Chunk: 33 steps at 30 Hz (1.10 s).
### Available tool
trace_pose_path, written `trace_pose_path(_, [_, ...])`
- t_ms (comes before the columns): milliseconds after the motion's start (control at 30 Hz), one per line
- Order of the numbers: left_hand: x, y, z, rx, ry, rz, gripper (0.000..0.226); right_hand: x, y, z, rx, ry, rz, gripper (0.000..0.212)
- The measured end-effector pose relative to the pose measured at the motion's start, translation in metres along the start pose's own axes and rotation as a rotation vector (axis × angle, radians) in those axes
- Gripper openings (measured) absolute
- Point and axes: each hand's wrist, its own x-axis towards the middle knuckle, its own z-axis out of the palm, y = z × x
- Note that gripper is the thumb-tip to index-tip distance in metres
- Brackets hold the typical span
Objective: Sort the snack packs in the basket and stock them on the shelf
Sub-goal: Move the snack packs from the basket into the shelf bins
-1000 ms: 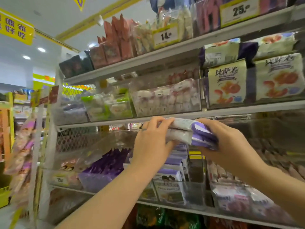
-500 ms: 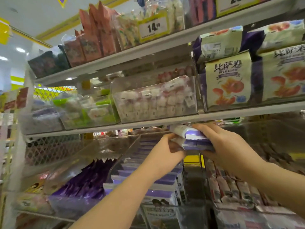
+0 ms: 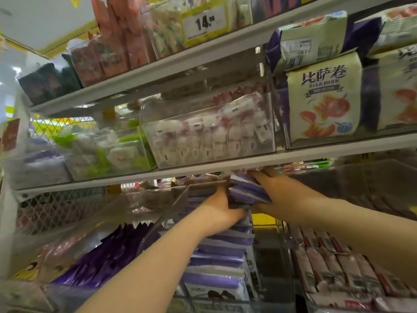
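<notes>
Both my hands hold a small stack of purple-and-white snack packs (image 3: 247,192) deep inside a clear bin (image 3: 162,220), just under the grey shelf board (image 3: 203,167). My left hand (image 3: 222,211) grips the stack's left end, partly hidden behind the packs. My right hand (image 3: 284,195) clamps the stack's right side from above and below. Beneath the stack, a row of matching purple-and-white packs (image 3: 223,249) stands on edge and fills the bin toward me. The basket is out of view.
Left of the bin lie dark purple packets (image 3: 101,258); to the right, red-and-white stick packs (image 3: 334,269). The shelf above carries a clear bin of white-and-red sweets (image 3: 209,134), green-and-white packs (image 3: 108,152) and pizza-roll bags (image 3: 322,98). A yellow price tag (image 3: 206,22) sits higher up.
Both hands have pushed the stack of purple-and-white packs further back and under the shelf board, into the bin. The camera has moved closer and tilted up.
</notes>
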Motion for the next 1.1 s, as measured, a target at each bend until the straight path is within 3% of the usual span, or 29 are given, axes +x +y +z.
trace_pose_path(233, [0.003, -0.014, 0.004, 0.046, 0.056, -0.023, 0.066, 0.038, 0.019, 0.007, 0.033, -0.135, -0.004, 0.063])
trace_pose_path(467, [-0.005, -0.016, 0.007, 0.238, 0.124, -0.085, 0.064, 0.077, 0.01, 0.026, -0.053, -0.271, -0.055, 0.029])
trace_pose_path(733, [-0.011, -0.015, 0.009, 0.426, 0.06, -0.061, 0.062, 0.088, 0.013, 0.036, -0.11, -0.263, -0.094, 0.032])
trace_pose_path(833, [-0.013, -0.014, 0.008, 0.425, 0.063, -0.052, 0.06, 0.088, 0.011, 0.039, -0.122, -0.293, 0.026, 0.027])
trace_pose_path(900, [-0.014, -0.013, 0.005, 0.425, 0.053, -0.047, 0.058, 0.087, 0.006, 0.039, -0.085, -0.406, 0.158, 0.018])
trace_pose_path(1000, [-0.017, -0.015, -0.002, 0.431, 0.004, -0.047, 0.058, 0.088, -0.002, 0.031, -0.099, -0.459, 0.213, 0.036])
trace_pose_path(1100, [-0.025, -0.022, -0.01, 0.415, -0.063, -0.025, 0.061, 0.089, 0.001, 0.03, -0.027, -0.45, 0.216, 0.042])
